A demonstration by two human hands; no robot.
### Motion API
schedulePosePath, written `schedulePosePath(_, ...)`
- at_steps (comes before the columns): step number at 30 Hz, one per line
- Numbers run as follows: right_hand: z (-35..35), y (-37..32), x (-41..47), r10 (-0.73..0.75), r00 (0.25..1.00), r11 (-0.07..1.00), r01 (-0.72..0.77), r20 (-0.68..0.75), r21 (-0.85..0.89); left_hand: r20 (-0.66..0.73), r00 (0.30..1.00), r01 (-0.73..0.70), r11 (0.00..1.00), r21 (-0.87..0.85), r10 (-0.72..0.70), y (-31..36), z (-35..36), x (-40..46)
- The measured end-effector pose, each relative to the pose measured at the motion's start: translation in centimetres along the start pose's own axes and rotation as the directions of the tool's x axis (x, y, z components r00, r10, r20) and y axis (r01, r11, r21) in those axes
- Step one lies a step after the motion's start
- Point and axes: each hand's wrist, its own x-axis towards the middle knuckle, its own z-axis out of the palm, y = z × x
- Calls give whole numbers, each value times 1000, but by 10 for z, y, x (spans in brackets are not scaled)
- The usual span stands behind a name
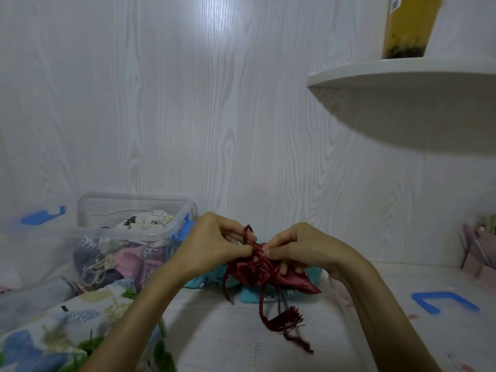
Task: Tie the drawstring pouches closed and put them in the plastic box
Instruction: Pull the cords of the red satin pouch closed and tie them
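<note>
Two bare forearms come up from the lower edge of the view, one on each side, and both are slender and long. No sleeve covers either forearm as far down as the picture reaches. The left hand [214,245] wears no ring, no glove and no bracelet that shows, and its wrist is bare too. The right hand [298,251] is likewise uncovered, with a bare wrist behind it. The fingers [276,254] of the right hand are slim, and the fingernails that show look short and unpainted, though the picture is soft there. No other part of the person is in view.
</note>
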Motion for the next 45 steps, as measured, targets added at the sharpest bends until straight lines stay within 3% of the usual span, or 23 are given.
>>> schedulePosePath(6, 7, -2, 4, -115, 991, 993, 117, -69, 34, -200, 978, -62, 998, 31, 67, -10, 8, 3)
schedulePosePath(10, 8, 5, 7, -8, 999, 985, 13, -32, 174, -234, 965, -109, 992, 60, 120, -14, 15, 1)
schedulePosePath(14, 7, 13, 13, -6, 1000, 960, 3, 12, 280, -266, 947, -162, 982, 96, 182, -16, 16, 0)
schedulePosePath(20, 7, 19, 21, -56, 966, 931, 142, -254, 336, -107, 984, -146, 989, -17, 143, -17, 7, 3)
schedulePosePath(22, 9, 18, 22, -37, 981, 905, 113, -188, 410, -88, 985, -147, 989, -19, 145, -18, 8, 4)
schedulePosePath(26, 11, 19, 24, -87, 992, 879, 32, 94, 476, -87, 985, -151, 989, 4, 151, -18, 5, 5)
schedulePosePath(28, 6, 20, 23, -134, 987, 838, 65, 90, 541, -89, 985, -152, 988, -20, 150, -17, 5, 4)
schedulePosePath(31, -5, 22, 21, -148, 985, 691, 164, -84, 704, -112, 984, -144, 989, -46, 138, -18, 2, 5)
schedulePosePath(33, -14, 25, 18, -143, 976, 660, 216, -162, 720, -118, 986, -129, 987, -92, 118, -21, -2, 8)
schedulePosePath(38, -13, 24, 14, -100, 988, 532, 151, -116, 833, -123, 985, -133, 983, -129, 117, -22, -3, 11)
schedulePosePath(39, -12, 22, 13, -93, 989, 556, 148, -115, 818, -127, 985, -133, 983, -128, 117, -23, -3, 11)
schedulePosePath(40, -12, 20, 12, -64, 986, 651, 160, -157, 742, -134, 985, -128, 983, -135, 110, -24, -5, 10)
schedulePosePath(42, -18, 22, 10, 10, 913, 928, 143, -407, 344, -132, 989, -98, 977, -188, 74, -26, -11, 10)
schedulePosePath(44, -27, 31, 8, -50, 746, 997, -1, -664, -76, -92, 995, -64, 969, -240, 43, -26, -17, 9)
schedulePosePath(45, -32, 35, 7, -69, 715, 985, -63, -695, -163, -66, 997, -53, 967, -248, 38, -26, -17, 8)
